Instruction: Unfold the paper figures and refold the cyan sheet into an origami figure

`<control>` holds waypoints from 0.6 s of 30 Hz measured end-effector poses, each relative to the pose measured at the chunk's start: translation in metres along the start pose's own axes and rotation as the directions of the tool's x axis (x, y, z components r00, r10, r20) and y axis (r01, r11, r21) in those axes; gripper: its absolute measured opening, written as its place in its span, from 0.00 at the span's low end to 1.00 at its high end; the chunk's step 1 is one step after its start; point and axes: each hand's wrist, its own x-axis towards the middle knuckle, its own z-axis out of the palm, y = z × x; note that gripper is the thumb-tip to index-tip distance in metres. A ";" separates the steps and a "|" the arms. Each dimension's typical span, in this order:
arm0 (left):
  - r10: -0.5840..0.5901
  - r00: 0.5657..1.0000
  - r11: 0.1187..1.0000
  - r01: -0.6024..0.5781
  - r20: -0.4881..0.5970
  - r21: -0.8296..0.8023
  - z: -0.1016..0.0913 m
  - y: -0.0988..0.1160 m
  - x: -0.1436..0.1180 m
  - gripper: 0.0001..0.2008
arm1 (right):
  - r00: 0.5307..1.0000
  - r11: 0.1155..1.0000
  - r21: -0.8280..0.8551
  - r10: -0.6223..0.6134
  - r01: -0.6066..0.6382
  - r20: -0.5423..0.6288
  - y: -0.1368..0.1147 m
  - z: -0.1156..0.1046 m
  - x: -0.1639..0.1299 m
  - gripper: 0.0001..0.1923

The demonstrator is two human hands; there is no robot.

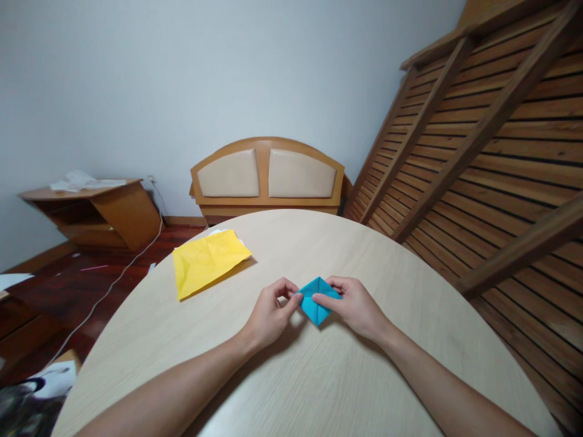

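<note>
Pinching blue folded paper [316, 301] at frame ctr: left hand [271, 314] & right hand [353, 305], both grips closed on it; keep edges aligned, crease firmly against surface [319, 376].

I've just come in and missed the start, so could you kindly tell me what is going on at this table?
A person is working a small folded blue paper with both bare hands over a round light wooden table. The left hand pinches the paper's left corner, and the right hand grips its right side, one finger lying across it. The piece is diamond-shaped with visible creases. A creased yellow sheet lies apart on the table, up to the left.
</note>
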 end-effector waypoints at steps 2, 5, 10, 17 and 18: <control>0.004 1.000 1.000 -0.004 0.021 0.006 0.001 -0.001 0.000 0.09 | 1.000 0.998 -0.063 -0.015 0.015 -0.002 -0.004 -0.002 -0.002 0.12; 0.010 0.998 1.000 -0.012 0.063 0.023 0.001 0.001 -0.001 0.08 | 0.999 0.989 -0.137 -0.046 0.049 0.023 -0.007 -0.004 -0.004 0.11; 0.041 0.999 0.999 -0.041 0.011 0.017 -0.001 0.008 -0.001 0.11 | 0.998 0.997 -0.042 -0.059 0.058 -0.031 -0.005 -0.001 -0.004 0.12; 0.027 0.990 0.991 -0.045 -0.140 -0.126 -0.002 0.007 0.002 0.12 | 0.999 0.954 0.298 0.051 -0.043 -0.018 0.000 0.011 -0.001 0.24; 0.030 0.990 0.989 -0.049 -0.136 -0.140 -0.002 0.006 0.002 0.12 | 0.999 0.951 0.307 0.050 -0.044 -0.012 0.000 0.012 -0.001 0.23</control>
